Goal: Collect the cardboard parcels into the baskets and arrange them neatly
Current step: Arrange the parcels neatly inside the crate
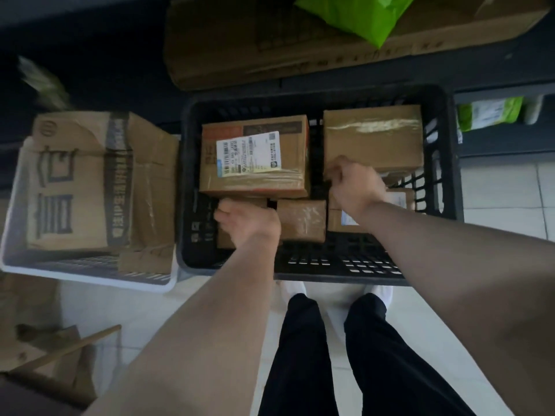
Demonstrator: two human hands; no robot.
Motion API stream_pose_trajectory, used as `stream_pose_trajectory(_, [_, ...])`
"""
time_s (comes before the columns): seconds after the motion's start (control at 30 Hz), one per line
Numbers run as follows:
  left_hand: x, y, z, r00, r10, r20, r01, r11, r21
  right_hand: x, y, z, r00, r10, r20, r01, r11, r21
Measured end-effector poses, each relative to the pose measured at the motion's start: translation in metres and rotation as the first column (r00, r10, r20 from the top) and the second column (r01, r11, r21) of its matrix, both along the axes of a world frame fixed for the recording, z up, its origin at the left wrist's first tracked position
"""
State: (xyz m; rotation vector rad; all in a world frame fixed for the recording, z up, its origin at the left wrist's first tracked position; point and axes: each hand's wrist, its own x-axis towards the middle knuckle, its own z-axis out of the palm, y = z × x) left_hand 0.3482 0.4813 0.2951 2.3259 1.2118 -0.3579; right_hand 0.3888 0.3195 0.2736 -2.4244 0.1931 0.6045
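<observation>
A black plastic basket (450,163) on the floor holds several cardboard parcels. A labelled parcel (255,157) lies at its back left and a taped plain parcel (372,136) at its back right. A small parcel (301,220) sits in the middle front. My left hand (249,222) curls over a small parcel (225,240) at the front left, which it mostly hides. My right hand (353,181) grips the near left corner of the taped plain parcel, above more small parcels (339,222). A white basket (90,274) to the left holds a big printed carton (90,181).
Flat cardboard (270,40) and a green mailer bag (360,16) lie on a dark shelf behind the baskets. More green bags (492,111) sit at the right. Loose cardboard (45,355) lies at the lower left. My legs and white shoes stand on the tiled floor before the black basket.
</observation>
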Motion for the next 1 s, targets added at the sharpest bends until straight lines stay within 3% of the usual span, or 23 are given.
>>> stream_pose_trajectory(0.07, [0.008, 0.017, 0.006, 0.990, -0.092, 0.104, 0.084, 0.993, 0.079, 0.011, 0.019, 0.011, 0.989, -0.136, -0.064, 0.143, 0.982, 0.121])
stream_pose_trajectory(0.13, [0.018, 0.036, 0.004, 0.972, -0.182, 0.146, 0.167, 0.980, 0.109, 0.016, 0.037, 0.015, 0.974, -0.169, -0.153, 0.189, 0.974, 0.126])
stream_pose_trajectory(0.27, [0.036, 0.064, -0.010, 0.969, -0.229, 0.092, 0.224, 0.973, 0.063, 0.007, 0.062, 0.001, 0.926, -0.178, -0.334, 0.214, 0.974, 0.076])
stream_pose_trajectory(0.4, [0.039, 0.069, -0.020, 0.967, -0.251, 0.034, 0.246, 0.964, 0.099, 0.000, 0.080, -0.015, 0.793, -0.311, -0.524, 0.442, 0.886, 0.144])
stream_pose_trajectory(0.6, [0.031, 0.066, -0.012, 0.975, -0.221, 0.017, 0.216, 0.966, 0.141, 0.013, 0.072, -0.026, 0.716, -0.511, -0.476, 0.680, 0.667, 0.306])
stream_pose_trajectory(0.7, [0.012, 0.055, 0.004, 0.970, -0.238, -0.053, 0.243, 0.961, 0.134, 0.013, 0.063, -0.020, 0.698, -0.524, -0.487, 0.703, 0.629, 0.331])
stream_pose_trajectory(0.83, [-0.012, 0.028, 0.014, 0.967, -0.210, -0.143, 0.212, 0.977, -0.001, 0.014, 0.062, -0.003, 0.706, -0.583, -0.401, 0.708, 0.566, 0.423])
stream_pose_trajectory(0.9, [-0.023, 0.020, 0.014, 0.976, -0.181, -0.120, 0.170, 0.980, -0.101, 0.024, 0.062, 0.010, 0.736, -0.568, -0.369, 0.677, 0.594, 0.435])
stream_pose_trajectory(1.0, [-0.030, 0.029, 0.019, 0.993, 0.021, -0.113, -0.051, 0.962, -0.270, 0.038, 0.068, 0.029, 0.840, -0.420, -0.344, 0.538, 0.732, 0.419])
